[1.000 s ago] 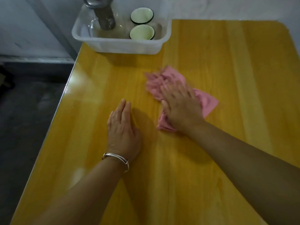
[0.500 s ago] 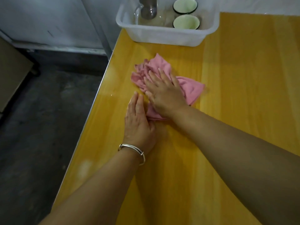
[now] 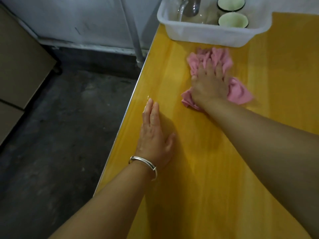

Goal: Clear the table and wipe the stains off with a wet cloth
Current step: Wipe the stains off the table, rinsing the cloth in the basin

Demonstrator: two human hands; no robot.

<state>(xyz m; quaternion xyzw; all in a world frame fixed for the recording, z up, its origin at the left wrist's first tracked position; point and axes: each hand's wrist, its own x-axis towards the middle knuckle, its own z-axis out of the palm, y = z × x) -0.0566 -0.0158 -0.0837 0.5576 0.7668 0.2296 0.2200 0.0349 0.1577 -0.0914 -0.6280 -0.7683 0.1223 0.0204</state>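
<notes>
A crumpled pink cloth lies on the yellow wooden table, just in front of the white tub. My right hand presses flat on the cloth with its fingers spread and pointing toward the tub. My left hand rests palm down on the bare tabletop near the left edge, fingers straight, apart from the cloth. A silver bangle sits on the left wrist.
A white plastic tub stands at the table's far left corner with two green-lined cups and a glass jug inside. Left of the table edge lie a dark floor, a grey pipe and cardboard boxes.
My right hand has slid the cloth away from my left hand and up toward the tub. The left hand stays flat on the table. The view has swung left.
</notes>
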